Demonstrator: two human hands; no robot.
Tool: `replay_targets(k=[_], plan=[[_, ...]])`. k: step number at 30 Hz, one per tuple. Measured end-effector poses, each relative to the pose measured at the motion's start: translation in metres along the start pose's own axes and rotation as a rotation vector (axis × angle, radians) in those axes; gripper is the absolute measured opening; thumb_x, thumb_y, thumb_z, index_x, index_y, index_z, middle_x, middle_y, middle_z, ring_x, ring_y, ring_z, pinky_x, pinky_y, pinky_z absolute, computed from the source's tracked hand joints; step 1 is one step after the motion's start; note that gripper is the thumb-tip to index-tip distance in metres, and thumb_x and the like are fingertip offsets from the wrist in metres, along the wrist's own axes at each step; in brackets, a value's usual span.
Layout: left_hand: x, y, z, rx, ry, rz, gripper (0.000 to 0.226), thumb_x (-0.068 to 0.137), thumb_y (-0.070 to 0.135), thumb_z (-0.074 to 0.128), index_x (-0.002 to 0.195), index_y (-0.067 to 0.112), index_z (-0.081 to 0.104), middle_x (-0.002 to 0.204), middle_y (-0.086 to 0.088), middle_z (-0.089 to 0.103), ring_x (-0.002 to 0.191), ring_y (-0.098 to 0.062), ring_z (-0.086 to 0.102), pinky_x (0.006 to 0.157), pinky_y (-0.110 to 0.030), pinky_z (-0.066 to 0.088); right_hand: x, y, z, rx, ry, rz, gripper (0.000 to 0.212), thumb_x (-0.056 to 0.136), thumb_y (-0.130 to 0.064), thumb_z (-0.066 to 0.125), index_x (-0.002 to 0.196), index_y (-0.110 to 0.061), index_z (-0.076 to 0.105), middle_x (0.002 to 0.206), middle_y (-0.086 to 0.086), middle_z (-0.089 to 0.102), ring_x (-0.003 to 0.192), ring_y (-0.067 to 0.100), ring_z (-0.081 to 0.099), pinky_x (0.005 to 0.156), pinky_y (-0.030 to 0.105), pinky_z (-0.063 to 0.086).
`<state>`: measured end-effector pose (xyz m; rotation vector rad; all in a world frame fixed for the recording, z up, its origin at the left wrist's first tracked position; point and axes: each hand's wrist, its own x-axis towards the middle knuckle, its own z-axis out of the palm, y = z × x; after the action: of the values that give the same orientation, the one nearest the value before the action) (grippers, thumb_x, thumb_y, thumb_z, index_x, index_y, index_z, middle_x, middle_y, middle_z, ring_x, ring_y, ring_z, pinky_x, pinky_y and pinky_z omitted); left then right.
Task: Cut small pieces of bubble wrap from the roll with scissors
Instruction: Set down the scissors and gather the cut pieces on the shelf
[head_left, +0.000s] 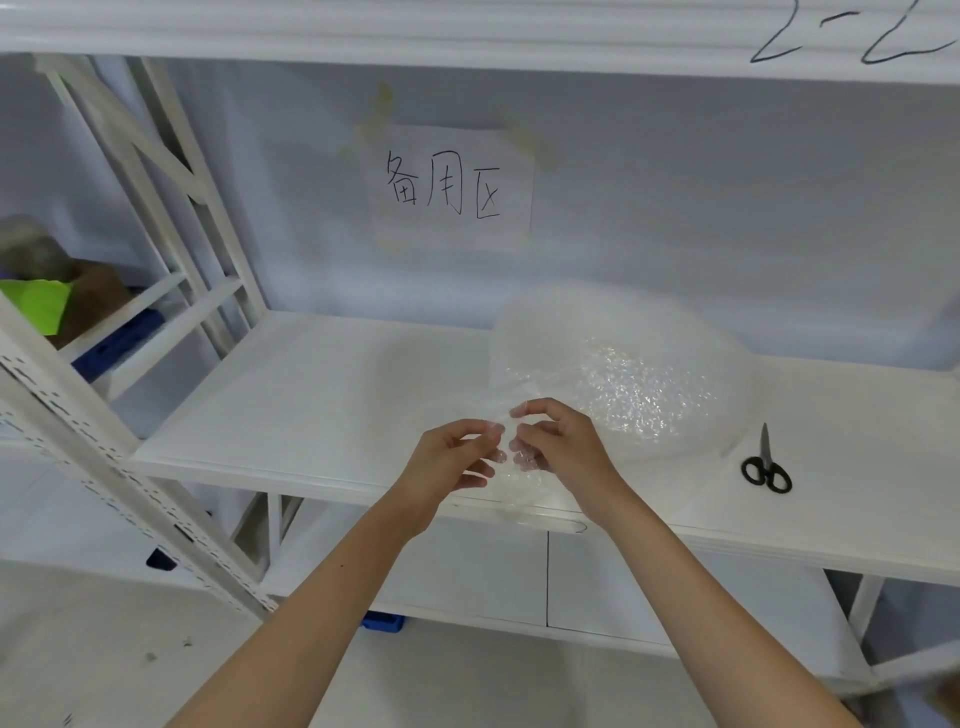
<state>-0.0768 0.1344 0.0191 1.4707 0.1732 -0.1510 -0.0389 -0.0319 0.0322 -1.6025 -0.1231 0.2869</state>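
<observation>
A person stands at a white shelf (311, 395) and works with both bare hands over its near edge. The left hand (447, 467) and the right hand (566, 447) meet close together, their fingertips almost touching, and between them they hold the loose end of the bubble wrap (519, 478). The left hand's fingers (491, 429) are curled, with thumb and forefinger pinching the clear film; the right hand's fingers (524, 408) are also curled, pinching the same end from the right side. The held end hangs down a little past the shelf's near edge.

The roll of bubble wrap (623, 374) sits on the shelf just behind and to the right of the hands, a large pale, translucent mound whose bubbles glint in the light. The loose end runs from it toward the hands.

The scissors (766, 465) lie flat on the shelf to the right of the roll, near the front edge and well apart from both hands. Their handles are black and point toward the person, with the blades pointing away; the blades lie together.

On the far wall a sheet of paper (452, 187) with handwritten characters is taped up. To the far left, behind the rack's white struts, lies something bright green (41, 306).
</observation>
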Motion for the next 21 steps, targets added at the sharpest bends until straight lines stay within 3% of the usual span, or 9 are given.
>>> replay_targets(k=[4, 8, 12, 15, 21], plan=[[0.003, -0.003, -0.015, -0.085, 0.016, 0.033, 0.019, 0.093, 0.019, 0.064, 0.11, 0.02, 0.071, 0.079, -0.006, 0.07, 0.066, -0.017, 0.06, 0.067, -0.027, 0.051, 0.003, 0.002, 0.014, 0.119, -0.012, 0.033, 0.015, 0.09, -0.003, 0.059, 0.098, -0.007, 0.071, 0.079, 0.016, 0.068, 0.065, 0.023, 0.061, 0.066, 0.029, 0.055], [0.006, -0.001, -0.024, -0.192, 0.025, 0.035, 0.026, 0.094, 0.002, 0.051, 0.105, 0.011, 0.073, 0.079, -0.006, 0.067, 0.062, -0.017, 0.057, 0.063, -0.028, 0.05, 0.009, 0.004, 0.025, 0.21, -0.004, 0.061, 0.018, 0.087, 0.004, 0.055, 0.09, 0.0, 0.073, 0.083, 0.012, 0.067, 0.071, 0.024, 0.057, 0.068, 0.031, 0.055], [0.014, 0.0, -0.03, -0.198, 0.034, -0.022, 0.024, 0.094, 0.018, 0.052, 0.1, 0.006, 0.072, 0.084, -0.009, 0.066, 0.068, -0.022, 0.06, 0.067, -0.032, 0.051, 0.018, 0.003, 0.028, 0.245, -0.009, 0.09, 0.019, 0.088, -0.003, 0.055, 0.088, 0.0, 0.073, 0.087, 0.014, 0.069, 0.072, 0.025, 0.062, 0.072, 0.035, 0.056], [0.023, -0.003, -0.034, -0.151, 0.044, -0.032, 0.023, 0.093, 0.028, 0.06, 0.102, 0.01, 0.072, 0.089, -0.004, 0.069, 0.074, -0.022, 0.06, 0.072, -0.034, 0.054, 0.026, 0.006, 0.031, 0.186, -0.014, 0.084, 0.014, 0.087, -0.01, 0.062, 0.09, -0.002, 0.072, 0.089, 0.015, 0.07, 0.07, 0.022, 0.062, 0.071, 0.034, 0.056], [0.046, -0.012, -0.044, -0.096, 0.088, -0.006, 0.024, 0.09, 0.013, 0.066, 0.112, 0.022, 0.069, 0.096, -0.008, 0.064, 0.083, -0.019, 0.066, 0.078, -0.031, 0.056, 0.057, 0.028, 0.039, -0.05, 0.011, -0.046, 0.013, 0.089, -0.013, 0.065, 0.099, -0.02, 0.069, 0.091, 0.005, 0.069, 0.072, 0.02, 0.068, 0.076, 0.034, 0.059]])
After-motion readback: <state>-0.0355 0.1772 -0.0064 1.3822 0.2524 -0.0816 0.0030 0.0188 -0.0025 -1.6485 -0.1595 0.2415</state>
